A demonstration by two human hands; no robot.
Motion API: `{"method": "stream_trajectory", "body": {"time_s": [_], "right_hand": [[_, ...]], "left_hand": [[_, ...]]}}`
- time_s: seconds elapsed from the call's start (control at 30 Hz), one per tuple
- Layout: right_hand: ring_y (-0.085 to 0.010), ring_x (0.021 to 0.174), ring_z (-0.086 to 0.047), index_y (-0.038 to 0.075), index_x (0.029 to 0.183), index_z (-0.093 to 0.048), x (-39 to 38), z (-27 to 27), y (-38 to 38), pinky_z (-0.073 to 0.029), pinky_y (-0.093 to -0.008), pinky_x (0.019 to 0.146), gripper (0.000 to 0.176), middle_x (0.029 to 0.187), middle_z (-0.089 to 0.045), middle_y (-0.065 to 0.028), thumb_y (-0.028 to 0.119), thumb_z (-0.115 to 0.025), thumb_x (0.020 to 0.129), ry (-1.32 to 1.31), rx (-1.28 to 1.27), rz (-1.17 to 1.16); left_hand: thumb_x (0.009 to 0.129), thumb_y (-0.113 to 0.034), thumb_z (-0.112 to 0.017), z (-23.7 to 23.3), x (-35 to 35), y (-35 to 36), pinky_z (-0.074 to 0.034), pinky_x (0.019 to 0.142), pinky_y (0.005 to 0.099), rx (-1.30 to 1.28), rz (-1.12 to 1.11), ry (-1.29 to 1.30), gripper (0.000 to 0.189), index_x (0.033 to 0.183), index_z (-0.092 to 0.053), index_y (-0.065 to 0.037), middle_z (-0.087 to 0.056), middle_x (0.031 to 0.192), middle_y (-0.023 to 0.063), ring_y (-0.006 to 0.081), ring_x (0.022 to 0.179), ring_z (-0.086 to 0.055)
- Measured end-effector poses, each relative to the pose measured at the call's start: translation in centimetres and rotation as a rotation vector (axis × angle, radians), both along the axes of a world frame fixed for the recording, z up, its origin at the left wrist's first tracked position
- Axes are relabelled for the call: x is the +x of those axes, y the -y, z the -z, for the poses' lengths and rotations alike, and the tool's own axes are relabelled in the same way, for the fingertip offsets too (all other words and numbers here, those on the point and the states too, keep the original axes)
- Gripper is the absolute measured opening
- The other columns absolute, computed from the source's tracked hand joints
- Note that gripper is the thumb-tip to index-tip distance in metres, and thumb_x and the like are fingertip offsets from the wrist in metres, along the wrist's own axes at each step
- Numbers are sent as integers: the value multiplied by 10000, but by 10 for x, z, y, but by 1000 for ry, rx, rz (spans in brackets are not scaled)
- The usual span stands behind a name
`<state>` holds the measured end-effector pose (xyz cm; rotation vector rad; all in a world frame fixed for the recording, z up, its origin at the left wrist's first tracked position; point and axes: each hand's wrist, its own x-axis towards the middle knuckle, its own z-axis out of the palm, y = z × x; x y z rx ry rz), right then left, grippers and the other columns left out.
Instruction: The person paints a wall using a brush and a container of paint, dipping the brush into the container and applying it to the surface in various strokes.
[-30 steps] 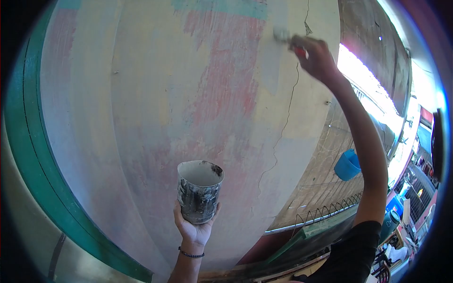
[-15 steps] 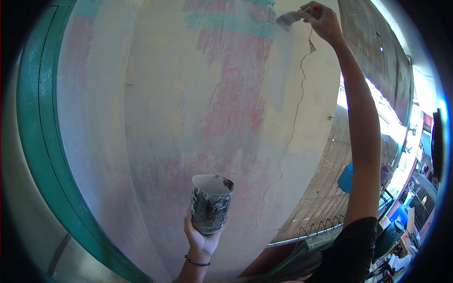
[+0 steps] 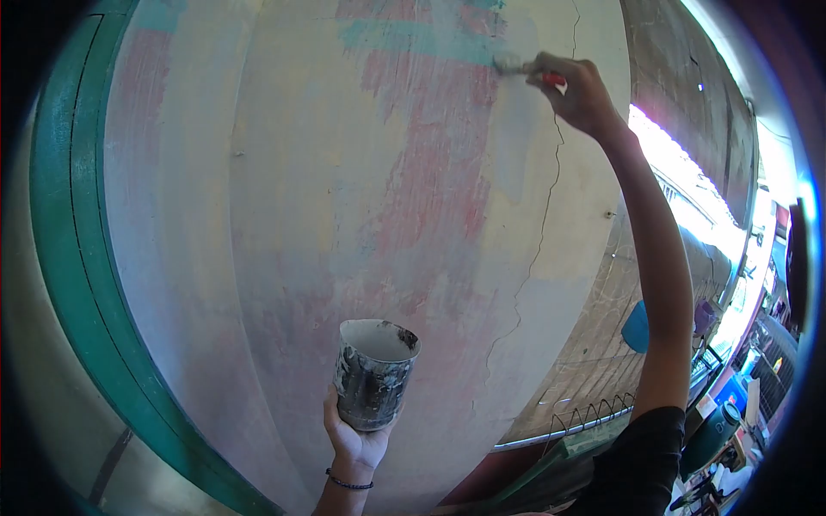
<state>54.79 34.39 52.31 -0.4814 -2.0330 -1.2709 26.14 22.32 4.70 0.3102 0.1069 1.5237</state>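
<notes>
My left hand (image 3: 361,440) wraps round the base of a paint-smeared dark can (image 3: 374,387), holding it upright with its pale inside showing. Up at the wall, my right hand (image 3: 575,93) grips a paintbrush (image 3: 514,67) with a red handle. Its bristles point left, right at the edge of the teal and pink patches. The wall (image 3: 292,172) is cream with worn pink, teal and greyish areas. A thin crack (image 3: 544,219) runs down it below my right hand.
A green frame (image 3: 77,215) borders the wall on the left. To the right are brown panels (image 3: 594,335), a blue container (image 3: 636,327), a wire coil (image 3: 594,414) and a dark green drum (image 3: 712,439). Several household items crowd the far right.
My right hand has moved down and slightly left with the paintbrush, whose bristles now point left. My left hand and the can have shifted slightly left.
</notes>
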Motion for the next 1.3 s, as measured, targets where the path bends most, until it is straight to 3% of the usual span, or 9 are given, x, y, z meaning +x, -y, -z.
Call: {"method": "stream_trajectory", "body": {"time_s": [0.23, 0.47, 0.5, 0.57, 0.77, 0.83, 0.9, 1.13, 1.3], "right_hand": [[-151, 776, -735, -11, 952, -715, -25, 19, 64, -582, -297, 744, 147, 856, -766, -103, 111, -785, 910, -120, -688, 143], [-169, 766, -721, -14, 1001, -711, 25, -78, 4, -563, -299, 711, 124, 856, -763, -89, 76, -744, 921, -175, -287, -9], [-166, 659, -664, -20, 881, -712, -2, -70, 30, -535, -321, 634, 50, 783, -743, -134, -11, -759, 866, -336, -134, 47], [-188, 688, -697, -21, 887, -713, -2, -88, 21, -563, -311, 673, 40, 807, -755, -137, -39, -744, 869, -248, 157, -24], [-178, 722, -713, -18, 898, -716, 11, -103, -13, -580, -330, 684, 54, 796, -746, -131, 1, -763, 879, -92, 284, -265], [-253, 797, -736, 2, 1028, -713, 27, -82, -15, -573, -323, 736, 120, 899, -771, -113, 52, -732, 920, -52, 265, 86], [-321, 844, -740, 4, 1010, -704, 21, -40, -8, -582, -352, 749, 104, 953, -765, -140, 14, -728, 909, -101, 122, 102], [-290, 869, -759, 13, 927, -701, -16, 118, 54, -592, -368, 759, 141, 940, -762, -128, -41, -787, 828, 79, -303, 147], [-224, 777, -738, 23, 965, -693, -14, 108, 62, -587, -348, 727, 114, 791, -715, -114, 58, -767, 886, -25, -568, 94]], "left_hand": [[986, -588, -512, 6, -3, -5, -502, 1055, 604, -26, 24, 23, 670, 1474, -506, -129, -592, 1401, 169, 366, 1251, -608], [984, -595, -507, 6, -1, -4, -498, 1063, 602, -55, 30, 33, 679, 1473, -501, -125, -595, 1381, 185, 386, 1224, -617], [981, -599, -508, 6, 0, -3, -496, 1065, 603, -65, 33, 40, 684, 1474, -500, -125, -594, 1381, 185, 389, 1222, -617], [976, -609, -510, 15, 1, -7, -490, 1070, 606, -65, 27, 36, 697, 1477, -497, -124, -593, 1384, 185, 390, 1224, -616], [968, -621, -516, 8, -1, -5, -488, 1068, 602, -65, 26, 26, 686, 1464, -521, -148, -597, 1391, 161, 371, 1239, -612], [970, -616, -517, 7, -3, -4, -492, 1064, 599, -69, 34, 12, 663, 1453, -536, -162, -599, 1397, 146, 361, 1244, -611], [973, -606, -516, 11, -5, -6, -495, 1061, 596, -52, 66, 12, 638, 1442, -550, -175, -599, 1404, 132, 350, 1248, -609], [983, -585, -518, 10, -9, -6, -494, 1060, 599, -50, 91, 5, 622, 1441, -547, -165, -594, 1405, 146, 350, 1259, -602], [984, -588, -519, 14, -8, -6, -495, 1059, 605, -81, 75, 25, 642, 1462, -523, -160, -586, 1405, 163, 367, 1260, -598]]}}
